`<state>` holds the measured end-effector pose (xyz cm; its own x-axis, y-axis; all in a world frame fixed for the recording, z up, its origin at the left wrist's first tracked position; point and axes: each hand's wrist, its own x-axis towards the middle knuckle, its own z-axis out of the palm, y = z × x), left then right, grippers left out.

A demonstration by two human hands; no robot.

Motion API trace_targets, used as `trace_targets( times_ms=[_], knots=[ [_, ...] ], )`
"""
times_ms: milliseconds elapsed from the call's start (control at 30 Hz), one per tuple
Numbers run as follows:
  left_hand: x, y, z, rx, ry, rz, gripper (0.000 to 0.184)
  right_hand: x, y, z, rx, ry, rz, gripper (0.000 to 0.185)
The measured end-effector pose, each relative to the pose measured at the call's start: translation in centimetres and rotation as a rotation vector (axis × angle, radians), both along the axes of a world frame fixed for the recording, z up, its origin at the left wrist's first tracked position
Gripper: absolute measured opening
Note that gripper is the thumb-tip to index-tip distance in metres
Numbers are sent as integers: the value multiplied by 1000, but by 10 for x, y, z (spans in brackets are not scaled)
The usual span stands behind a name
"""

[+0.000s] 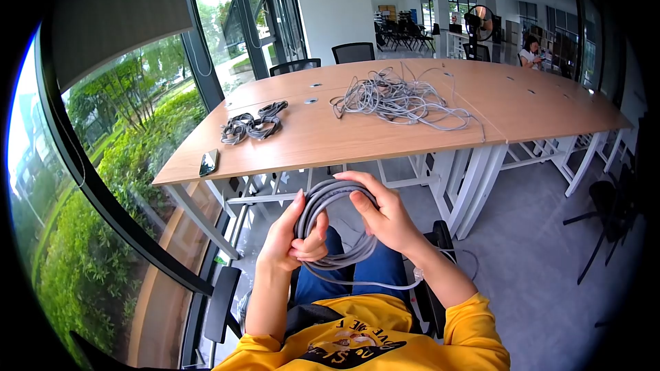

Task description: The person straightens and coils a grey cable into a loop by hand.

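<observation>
Above my lap, both hands hold a round coil of grey cable [348, 260]. My left hand [297, 233] wraps its fingers around the coil's left side. At the upper right, my right hand [380, 213] grips the coil between thumb and fingers. A loose length of the cable hangs below the coil and runs right, past a clear plug [418, 273] near my right forearm. On the table, a tangled heap of grey cables [395, 98] lies in front of me, and several coiled cables [256, 124] sit toward the left.
A phone [209, 162] lies near the left front corner of the wooden table [330, 144]. Chair armrests [221, 302] flank me. Windows line the left side. Black chairs [353, 53], a standing fan [480, 24] and a seated person [531, 53] are farther back.
</observation>
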<state>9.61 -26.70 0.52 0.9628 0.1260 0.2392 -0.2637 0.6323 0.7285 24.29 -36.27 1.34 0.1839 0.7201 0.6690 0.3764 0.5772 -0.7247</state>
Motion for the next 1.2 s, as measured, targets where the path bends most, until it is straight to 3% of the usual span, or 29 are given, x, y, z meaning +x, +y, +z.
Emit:
trace_targets(
  times_ms=[233,300,400,633,933,1067,1133,1200],
  knots=[
    [6,-7,2,92,95,89,51,3,1,-11,-35,153,-62,25],
    [7,-4,1,94,92,49,50,4,-2,-9,-133,302,70,33],
    [6,-7,-2,-30,16,-114,53,6,0,-9,-153,306,131,42],
    [8,1,-9,-10,-39,-186,57,6,-6,-1,-318,384,217,49],
    [8,-3,0,138,123,121,53,11,-5,9,-456,411,351,51],
    [16,-6,6,181,159,281,53,2,7,5,-350,524,245,50],
    [18,-5,6,164,170,293,53,0,9,1,-309,579,248,50],
    [16,-1,1,90,136,142,53,1,9,-1,-312,554,278,50]
  ],
)
